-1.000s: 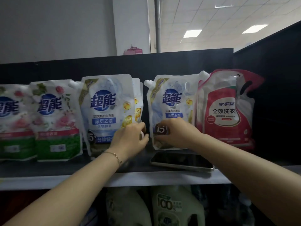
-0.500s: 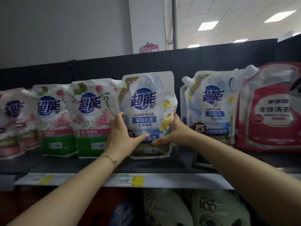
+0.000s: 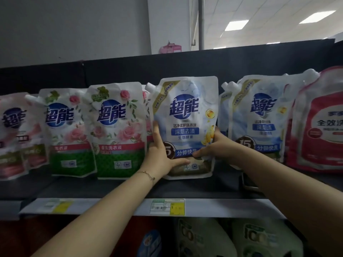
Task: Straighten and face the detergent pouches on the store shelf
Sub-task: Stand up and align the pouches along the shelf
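Note:
A white-and-blue detergent pouch point(image 3: 185, 115) stands upright on the black shelf point(image 3: 185, 188), its label facing me. My left hand point(image 3: 161, 154) grips its lower left edge, thumb across the front. My right hand point(image 3: 215, 147) grips its lower right edge, thumb on the blue band. To the left stand rose-print pouches with green bases point(image 3: 118, 130) point(image 3: 65, 134) and a pink one point(image 3: 13, 138). To the right lean two more blue pouches point(image 3: 259, 119), then a red pouch point(image 3: 323, 127).
A grey price rail point(image 3: 111, 205) with yellow tags runs along the shelf front. A dark flat phone-like thing point(image 3: 248, 184) lies on the shelf behind my right forearm. Large jugs point(image 3: 204, 238) stand on the lower shelf. A black back panel rises behind the pouches.
My right hand left the right-hand blue pouch and joined my left on the middle blue pouch. My view swung left, bringing more rose-print pouches into sight.

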Motion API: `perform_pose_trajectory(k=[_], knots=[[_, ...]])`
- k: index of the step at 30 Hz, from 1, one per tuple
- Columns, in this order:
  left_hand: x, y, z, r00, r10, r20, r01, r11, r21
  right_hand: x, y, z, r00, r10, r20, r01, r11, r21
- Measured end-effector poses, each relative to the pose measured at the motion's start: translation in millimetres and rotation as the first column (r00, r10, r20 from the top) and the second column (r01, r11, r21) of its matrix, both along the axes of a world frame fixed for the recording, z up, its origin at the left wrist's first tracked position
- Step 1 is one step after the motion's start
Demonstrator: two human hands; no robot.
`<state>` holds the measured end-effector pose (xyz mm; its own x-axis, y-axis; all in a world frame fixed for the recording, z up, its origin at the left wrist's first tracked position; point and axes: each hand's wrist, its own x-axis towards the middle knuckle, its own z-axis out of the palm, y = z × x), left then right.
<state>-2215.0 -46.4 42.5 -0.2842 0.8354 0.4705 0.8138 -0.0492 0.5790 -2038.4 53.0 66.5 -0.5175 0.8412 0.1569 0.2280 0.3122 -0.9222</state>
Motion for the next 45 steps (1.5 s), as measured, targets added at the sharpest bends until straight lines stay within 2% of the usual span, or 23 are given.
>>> perform_pose_trajectory(k=[4,8,10,13,15,17,20,23,26,30,33,35,38,43,45], knots=[[-8.8,-0.3,1.8,0.998,-0.057,0.041,0.058,0.998,-0.015,-10.3,8.3,-6.6,0.996,0.04,-0.083,-0.046,0.996,-0.076],[-7.9,-5.0,1.0,0.996,-0.072,0.044,0.072,0.997,-0.013,-8.9,5.8,-6.8,0.996,0.054,-0.066,-0.057,0.997,-0.049],[-6.3,-6.9,-0.3,0.997,-0.063,0.045,0.064,0.998,-0.028,-6.8,-6.3,-4.3,0.999,0.004,-0.038,-0.004,1.0,-0.01],[-8.6,-10.8,0.0,0.997,-0.07,0.041,0.072,0.996,-0.055,-5.0,-30.0,-4.8,0.979,-0.2,-0.041,0.203,0.976,0.074],[-13.0,-15.9,0.7,0.997,-0.075,0.035,0.077,0.996,-0.048,-5.6,-46.0,-6.7,0.943,-0.328,-0.054,0.331,0.911,0.244],[-18.4,-23.9,0.6,0.997,-0.076,0.027,0.077,0.997,-0.027,-6.4,-59.7,-12.1,0.898,-0.435,-0.072,0.421,0.799,0.429],[-30.3,-37.8,-0.1,0.996,-0.046,-0.082,0.049,0.998,0.037,-10.9,-78.2,-18.1,0.821,-0.567,-0.069,0.494,0.643,0.585],[-47.1,-53.0,3.3,0.968,-0.005,-0.25,0.018,0.999,0.05,-20.9,-93.2,-21.7,0.803,-0.594,-0.051,0.428,0.515,0.743],[-66.3,-68.1,7.2,0.926,0.049,-0.374,-0.038,0.999,0.037,-35.5,-104.9,-28.1,0.852,-0.524,0.007,0.281,0.469,0.837],[-98.6,-81.8,7.9,0.877,0.116,-0.466,-0.131,0.991,0.0,-65.4,-122.4,-28.8,0.907,-0.395,0.145,0.065,0.473,0.879],[-123.6,-86.8,3.8,0.877,0.146,-0.458,-0.185,0.982,-0.042,-95.7,-132.1,-27.7,0.878,-0.343,0.334,-0.134,0.494,0.859],[-135.9,-88.1,1.4,0.905,0.152,-0.398,-0.188,0.981,-0.052,-115.8,-135.5,-28.6,0.866,-0.332,0.373,-0.121,0.585,0.802],[-145.6,-86.7,-0.6,0.937,0.164,-0.307,-0.176,0.984,-0.01,-141.0,-134.9,-29.1,0.903,-0.282,0.325,-0.013,0.738,0.675],[-154.5,-74.2,-4.5,0.977,0.19,-0.097,-0.198,0.977,-0.074,-171.3,-124.9,-34.4,0.923,-0.233,0.308,0.031,0.84,0.542],[-154.9,-69.8,-5.5,0.983,0.177,-0.048,-0.181,0.979,-0.094,-178.1,-121.0,-36.3,0.927,-0.227,0.298,0.036,0.847,0.531]])
